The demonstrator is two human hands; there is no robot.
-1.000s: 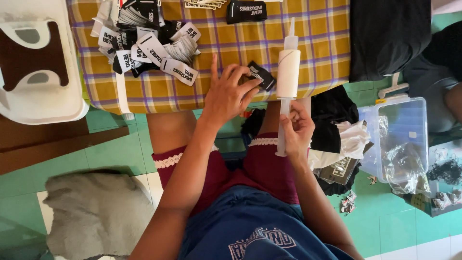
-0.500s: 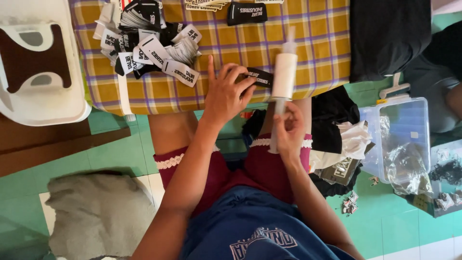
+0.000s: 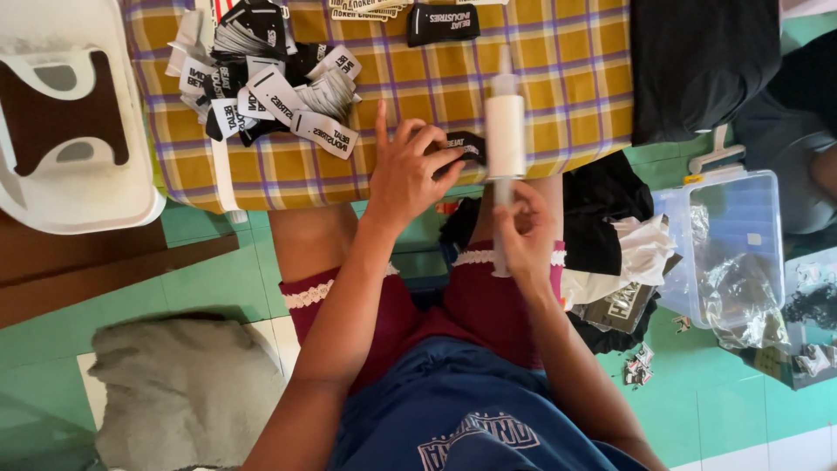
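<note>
My right hand [image 3: 526,234] grips the handle of a white roller [image 3: 505,135], whose head lies over the yellow checked cloth [image 3: 567,70]. My left hand [image 3: 408,170] presses a black woven label [image 3: 466,144] flat on the cloth just left of the roller, index finger pointing up. A heap of black and white labels [image 3: 261,83] lies at the far left of the cloth, and one black label [image 3: 443,22] sits at the top.
A white plastic stool [image 3: 78,201] stands at the left. A clear plastic box [image 3: 728,244] with bags sits at the right, beside folded black and white garments [image 3: 610,235]. A grey cloth [image 3: 183,384] lies on the green tiled floor.
The roller has shifted left and farther onto the cloth, closer to the label under my left hand. My left hand stays on the label.
</note>
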